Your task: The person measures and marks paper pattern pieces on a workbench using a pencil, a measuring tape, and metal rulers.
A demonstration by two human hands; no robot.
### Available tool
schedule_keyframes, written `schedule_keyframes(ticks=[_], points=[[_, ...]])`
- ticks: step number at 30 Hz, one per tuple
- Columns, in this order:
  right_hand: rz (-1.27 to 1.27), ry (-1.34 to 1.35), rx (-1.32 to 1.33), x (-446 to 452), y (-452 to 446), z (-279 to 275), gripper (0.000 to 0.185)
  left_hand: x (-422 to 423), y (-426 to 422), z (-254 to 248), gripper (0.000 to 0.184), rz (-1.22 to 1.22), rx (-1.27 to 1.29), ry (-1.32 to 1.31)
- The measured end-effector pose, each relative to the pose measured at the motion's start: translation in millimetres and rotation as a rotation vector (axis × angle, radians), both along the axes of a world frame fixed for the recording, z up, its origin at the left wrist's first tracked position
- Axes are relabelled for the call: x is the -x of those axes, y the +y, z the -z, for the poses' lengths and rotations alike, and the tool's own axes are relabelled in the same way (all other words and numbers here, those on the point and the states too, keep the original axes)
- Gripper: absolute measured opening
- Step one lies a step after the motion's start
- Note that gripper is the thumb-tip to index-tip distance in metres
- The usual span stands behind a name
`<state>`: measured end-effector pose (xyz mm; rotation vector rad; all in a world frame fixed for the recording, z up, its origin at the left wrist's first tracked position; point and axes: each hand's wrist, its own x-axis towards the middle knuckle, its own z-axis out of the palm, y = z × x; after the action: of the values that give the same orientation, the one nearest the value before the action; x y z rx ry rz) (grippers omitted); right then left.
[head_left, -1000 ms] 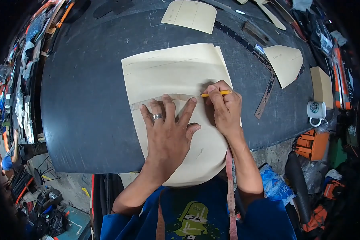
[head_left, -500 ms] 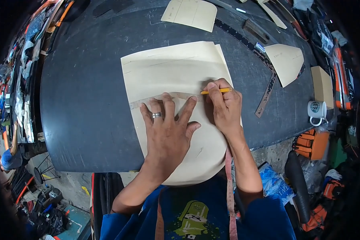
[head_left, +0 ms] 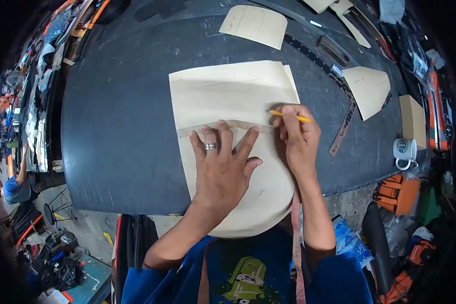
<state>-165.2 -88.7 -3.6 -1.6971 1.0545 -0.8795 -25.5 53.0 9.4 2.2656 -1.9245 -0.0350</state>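
Note:
A large cream sheet of paper (head_left: pixel 228 96), rounded at its near end, lies on the dark table and bears a few short pencil lines. My left hand (head_left: pixel 222 167), with a ring on one finger, is spread over the sheet, its fingertips pressing a thin clear ruler (head_left: pixel 187 130) flat across it. In my right hand (head_left: pixel 300 137) a yellow pencil (head_left: pixel 290 115) is pinched, its tip just above the ruler's right end. A pink measuring tape (head_left: pixel 296 243) hangs down in front of the blue shirt.
Cut paper pieces (head_left: pixel 254 24) (head_left: pixel 368 91) and a dark metal square (head_left: pixel 342 127) lie at the far and right side of the table (head_left: pixel 116 131). A white mug (head_left: pixel 405 151) stands near the right edge beside a cardboard box (head_left: pixel 412 121). Another person (head_left: pixel 16 188) is at far left.
The pencil in my right hand has lifted and tilted, its tip now up and away from the ruler's edge. My left hand stays on the ruler. The whole view has shifted slightly.

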Motion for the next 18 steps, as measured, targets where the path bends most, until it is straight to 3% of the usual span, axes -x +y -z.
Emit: schedule_keyframes(ticks=[3,7,18], points=[[0.070,-0.059,0.066,2,2,-4,0.030,-1,2,1,0.065,-0.009,-0.010,0.000],[0.022,0.239,0.253,18,-3,-9,0.022,-1,1,3,0.062,0.001,0.018,0.001],[-0.044,0.378,0.082,19,1,-10,0.032,1,1,4,0.060,-0.008,0.003,-0.007]])
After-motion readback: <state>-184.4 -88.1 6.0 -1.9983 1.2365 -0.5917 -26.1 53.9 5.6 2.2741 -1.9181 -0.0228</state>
